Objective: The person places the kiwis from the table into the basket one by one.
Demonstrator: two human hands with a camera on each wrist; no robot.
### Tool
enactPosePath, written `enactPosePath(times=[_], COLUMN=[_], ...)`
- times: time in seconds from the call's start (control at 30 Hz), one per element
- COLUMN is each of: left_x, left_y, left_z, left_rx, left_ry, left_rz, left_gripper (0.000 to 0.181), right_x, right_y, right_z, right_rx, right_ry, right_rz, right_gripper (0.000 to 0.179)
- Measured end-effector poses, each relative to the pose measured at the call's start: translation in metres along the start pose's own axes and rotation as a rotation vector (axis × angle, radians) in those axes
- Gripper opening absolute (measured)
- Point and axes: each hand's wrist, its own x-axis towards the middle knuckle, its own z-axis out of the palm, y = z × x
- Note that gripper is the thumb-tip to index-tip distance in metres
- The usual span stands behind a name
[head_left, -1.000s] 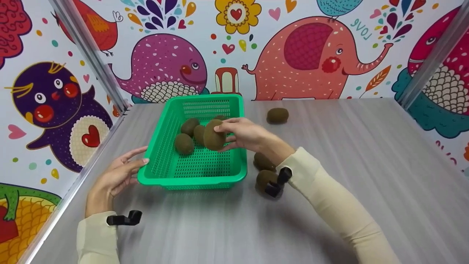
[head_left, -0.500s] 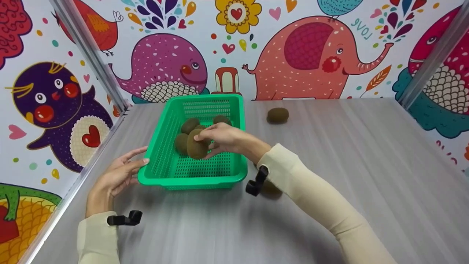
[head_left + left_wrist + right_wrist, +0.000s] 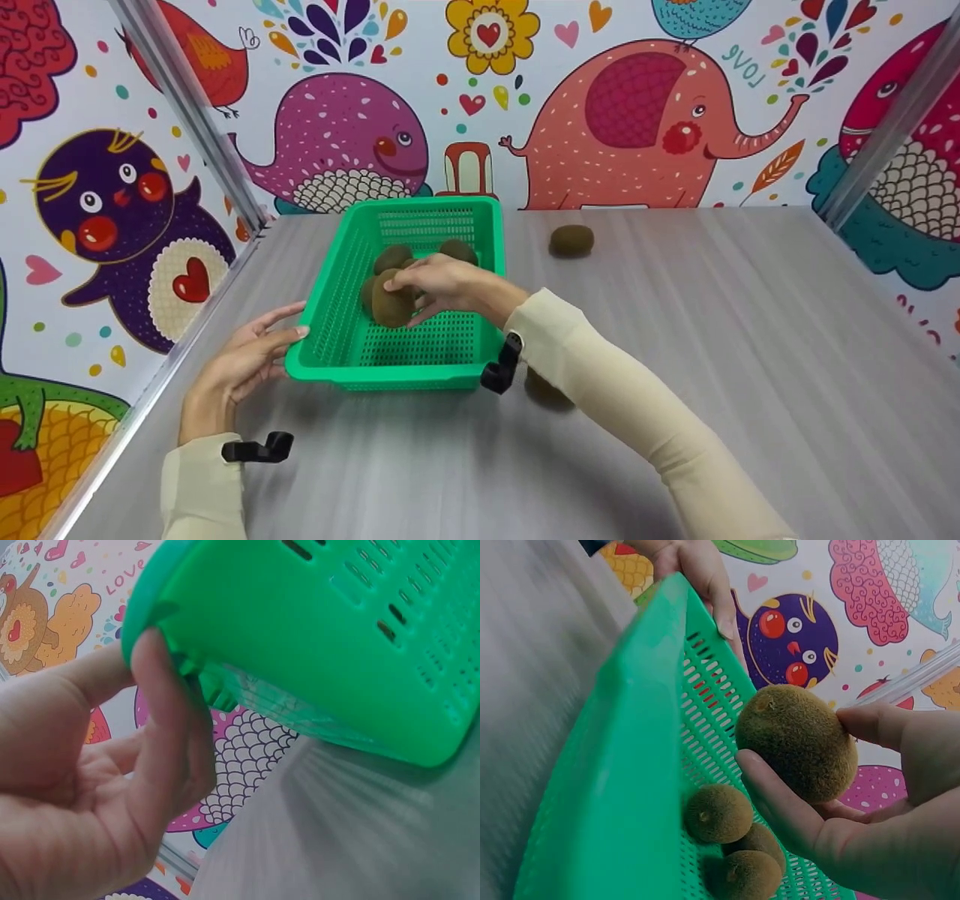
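Head view: our right hand (image 3: 444, 279) pinches one kiwi (image 3: 391, 301) over the green basket (image 3: 397, 375), our left hand (image 3: 241, 358) its near-left rim (image 3: 292, 365); we judge the work part-done, at least three inner kiwis (image 3: 718, 814) lying there, two outer kiwis (image 3: 571, 241) further right.

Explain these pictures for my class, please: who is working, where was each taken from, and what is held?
There is no machine: a person works bare-handed. The widest picture looks down from the head; the others look from each wrist. The left hand holds the rim of a green basket. The right hand holds a kiwi over it, and more kiwis lie inside. On the grey table, one kiwi lies apart; another is partly hidden by the right sleeve.
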Motion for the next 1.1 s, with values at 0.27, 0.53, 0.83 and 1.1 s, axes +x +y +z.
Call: enactPosePath(times=[0.27, 0.53, 0.83, 1.1], left_x=[0.001, 0.0, -0.003, -0.001], left_y=[0.001, 0.0, 0.001, 0.001], left_z=[0.001, 0.001, 0.0, 0.0], left_rx=[-0.006, 0.002, 0.004, -0.007], left_ry=[-0.003, 0.001, 0.004, -0.003], left_rz=[0.008, 0.008, -0.003, -0.008], left_gripper=[0.063, 0.062, 0.068, 0.07], right_x=[0.013, 0.027, 0.033, 0.035], right_y=[-0.013, -0.011, -0.008, -0.009], right_z=[-0.002, -0.004, 0.002, -0.004], right_rx=[-0.089, -0.108, -0.08, -0.151], right_ry=[-0.005, -0.005, -0.024, -0.005], right_rz=[0.011, 0.041, 0.108, 0.107], right_gripper=[0.042, 0.05, 0.078, 0.075])
